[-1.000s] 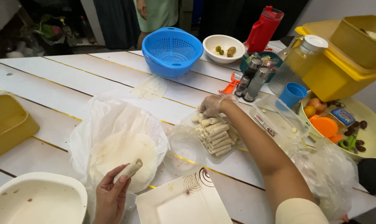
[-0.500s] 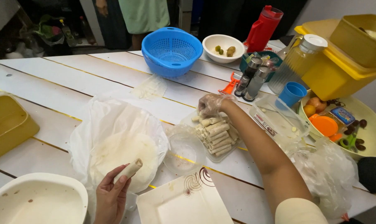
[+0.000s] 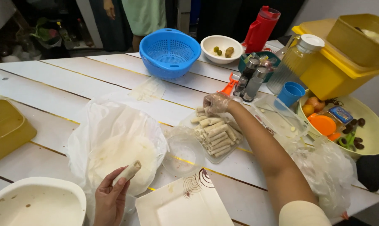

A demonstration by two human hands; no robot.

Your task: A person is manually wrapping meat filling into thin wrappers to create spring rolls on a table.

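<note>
My left hand (image 3: pixel 110 196) is at the bottom edge, shut on one pale rolled pastry (image 3: pixel 127 171). It hovers over a stack of round thin wrappers (image 3: pixel 118 157) lying on a white plastic bag (image 3: pixel 93 121). My right hand (image 3: pixel 216 104), in a clear glove, reaches across the table. It rests with curled fingers on the far end of a pile of finished rolls (image 3: pixel 214 134) in a clear tray. Whether it grips a roll is hidden.
A clear lid (image 3: pixel 183 152) and a square white plate (image 3: pixel 181 207) lie near me. A white bowl (image 3: pixel 34 205) is at the bottom left and a yellow lid (image 3: pixel 5 129) at the left edge. Behind are a blue colander (image 3: pixel 169 52), shakers (image 3: pixel 252 79), a blue cup (image 3: pixel 290 94) and yellow tubs (image 3: pixel 344 54). A person (image 3: pixel 143 16) stands beyond.
Both hands have stayed almost where they were. The person beyond the table has shifted slightly to the left.
</note>
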